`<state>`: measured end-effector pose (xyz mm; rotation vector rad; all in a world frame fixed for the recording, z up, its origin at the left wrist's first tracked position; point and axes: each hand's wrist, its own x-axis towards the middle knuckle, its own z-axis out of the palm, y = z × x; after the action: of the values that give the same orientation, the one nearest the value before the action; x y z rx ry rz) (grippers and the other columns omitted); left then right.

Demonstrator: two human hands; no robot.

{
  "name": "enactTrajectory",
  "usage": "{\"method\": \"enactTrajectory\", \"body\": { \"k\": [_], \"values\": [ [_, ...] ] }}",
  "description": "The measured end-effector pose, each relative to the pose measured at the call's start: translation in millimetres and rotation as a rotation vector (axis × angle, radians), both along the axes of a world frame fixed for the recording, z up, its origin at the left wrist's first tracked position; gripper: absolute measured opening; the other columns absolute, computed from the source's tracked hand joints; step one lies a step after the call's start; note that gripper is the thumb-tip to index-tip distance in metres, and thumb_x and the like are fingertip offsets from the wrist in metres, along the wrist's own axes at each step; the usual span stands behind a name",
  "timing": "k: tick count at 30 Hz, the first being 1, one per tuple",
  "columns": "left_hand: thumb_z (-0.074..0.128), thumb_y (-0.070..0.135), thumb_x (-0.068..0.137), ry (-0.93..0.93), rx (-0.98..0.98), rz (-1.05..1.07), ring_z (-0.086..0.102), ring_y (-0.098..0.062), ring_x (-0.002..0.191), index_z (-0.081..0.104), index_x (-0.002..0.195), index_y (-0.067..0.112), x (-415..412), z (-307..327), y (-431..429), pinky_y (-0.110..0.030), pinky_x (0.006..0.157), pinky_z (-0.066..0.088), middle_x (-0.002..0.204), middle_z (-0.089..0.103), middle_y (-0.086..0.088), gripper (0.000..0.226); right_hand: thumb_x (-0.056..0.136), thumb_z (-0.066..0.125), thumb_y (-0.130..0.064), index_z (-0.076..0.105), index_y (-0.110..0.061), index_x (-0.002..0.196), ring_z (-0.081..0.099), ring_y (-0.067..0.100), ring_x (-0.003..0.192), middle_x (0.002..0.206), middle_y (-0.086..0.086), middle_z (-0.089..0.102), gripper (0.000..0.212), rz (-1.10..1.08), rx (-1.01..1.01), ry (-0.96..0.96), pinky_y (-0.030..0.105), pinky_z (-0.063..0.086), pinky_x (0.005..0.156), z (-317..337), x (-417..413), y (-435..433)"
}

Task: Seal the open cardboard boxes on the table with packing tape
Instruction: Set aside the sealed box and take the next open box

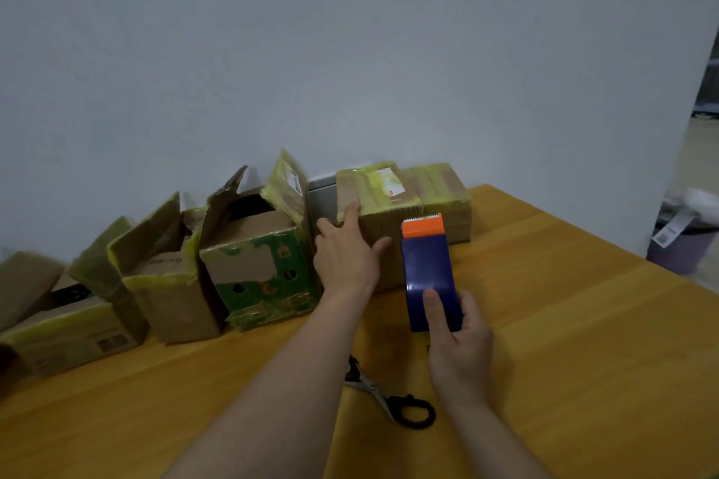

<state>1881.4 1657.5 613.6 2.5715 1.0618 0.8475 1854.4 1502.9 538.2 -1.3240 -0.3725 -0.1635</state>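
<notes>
A closed brown cardboard box point(379, 202) bound in yellow tape, with a white label on top, stands at the back of the orange-brown wooden worktop point(564, 342) against the pale wall. The left hand point(346, 253) presses flat on this box's near left corner. Its fingers point(352, 208) are straight and spread, gripping nothing, with the forefinger reaching the top edge and the thumb lying across the front face.

Just in front of the box's right half, the right hand point(459, 338) holds a blue tape dispenser point(428, 272) with an orange toothed cutter. The thumb lies along the blue top, the other fingers curl round its right side, and the cutter end points at the box's front face. Whether the cutter touches the box cannot be told.

Touching the box's right side is a second taped brown cardboard box point(443, 194), also closed. Just left of the labelled box stands a green-printed cardboard box point(260, 276) with its flaps up. Further left is an open plain brown carton point(171, 296) edged in yellow tape, then a low flat carton point(66, 331). Black-handled scissors point(393, 397) lie on the worktop well in front of the labelled box, between the two forearms.
</notes>
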Motion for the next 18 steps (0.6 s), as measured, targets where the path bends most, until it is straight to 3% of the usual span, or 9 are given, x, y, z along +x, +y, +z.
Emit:
{"method": "enactTrajectory", "body": {
  "k": [4,7,8,9,11,14,16,18],
  "values": [
    [0.068,0.056,0.093,0.039,0.017,-0.035,0.059,-0.034,0.115,0.028,0.156,0.04,2,1,7,-0.041,0.086,0.056,0.133,0.045,-0.013,0.076,0.089,0.06,-0.048,0.06,-0.015,0.082,0.053,0.005,0.057,0.068,-0.01,0.062,0.034,0.023,-0.018,-0.024,0.016,0.04,0.052,2,-1,0],
    [0.068,0.047,0.096,0.023,-0.03,-0.1,0.063,-0.033,0.117,0.017,0.158,0.042,-4,0,8,-0.043,0.089,0.06,0.144,0.045,-0.015,0.081,0.091,0.06,-0.046,0.061,-0.014,0.083,0.053,0.006,0.058,0.07,-0.006,0.062,0.033,0.035,-0.022,-0.023,0.018,0.042,0.054,0,0,-2],
    [0.069,0.047,0.095,-0.018,-0.009,-0.129,0.065,-0.029,0.113,0.023,0.156,0.039,-11,1,8,-0.04,0.085,0.06,0.143,0.048,-0.011,0.077,0.091,0.06,-0.046,0.061,-0.015,0.083,0.053,0.006,0.058,0.07,-0.006,0.062,0.032,0.044,-0.021,-0.025,0.019,0.042,0.054,0,0,-2],
    [0.071,0.046,0.094,-0.097,0.048,-0.165,0.067,-0.023,0.105,0.036,0.149,0.035,-21,3,9,-0.034,0.078,0.059,0.132,0.054,-0.004,0.065,0.091,0.061,-0.045,0.061,-0.015,0.083,0.053,0.006,0.058,0.069,-0.006,0.062,0.031,0.054,-0.021,-0.031,0.018,0.042,0.054,0,-1,-2],
    [0.073,0.04,0.092,-0.307,0.219,-0.211,0.062,-0.014,0.083,0.055,0.113,0.028,-45,9,15,-0.026,0.065,0.048,0.099,0.059,0.007,0.03,0.09,0.061,-0.046,0.061,-0.016,0.083,0.053,0.006,0.057,0.068,-0.006,0.062,0.031,0.076,-0.029,-0.053,0.018,0.042,0.052,0,-4,-1],
    [0.071,0.04,0.091,-0.5,0.309,-0.131,0.052,-0.014,0.069,0.052,0.083,0.025,-79,19,40,-0.036,0.076,0.043,0.074,0.053,0.009,0.026,0.09,0.061,-0.042,0.062,-0.015,0.086,0.055,0.006,0.058,0.07,-0.007,0.064,0.028,0.156,-0.054,-0.088,0.016,0.043,0.052,1,-9,2],
    [0.07,0.05,0.091,-0.458,0.309,-0.04,0.054,-0.017,0.079,0.056,0.086,0.023,-93,23,61,-0.038,0.083,0.041,0.082,0.057,0.006,0.031,0.091,0.061,-0.041,0.064,-0.014,0.089,0.057,0.007,0.059,0.073,-0.006,0.065,0.026,0.207,-0.081,-0.115,0.017,0.045,0.053,0,-11,3],
    [0.063,0.069,0.087,-0.263,0.31,0.029,0.057,-0.024,0.105,0.061,0.112,0.02,-97,23,84,-0.039,0.093,0.042,0.11,0.062,-0.001,0.055,0.092,0.061,-0.042,0.064,-0.016,0.091,0.057,0.008,0.06,0.075,-0.004,0.066,0.026,0.224,-0.104,-0.132,0.018,0.046,0.053,0,-12,3]
  ]
}}
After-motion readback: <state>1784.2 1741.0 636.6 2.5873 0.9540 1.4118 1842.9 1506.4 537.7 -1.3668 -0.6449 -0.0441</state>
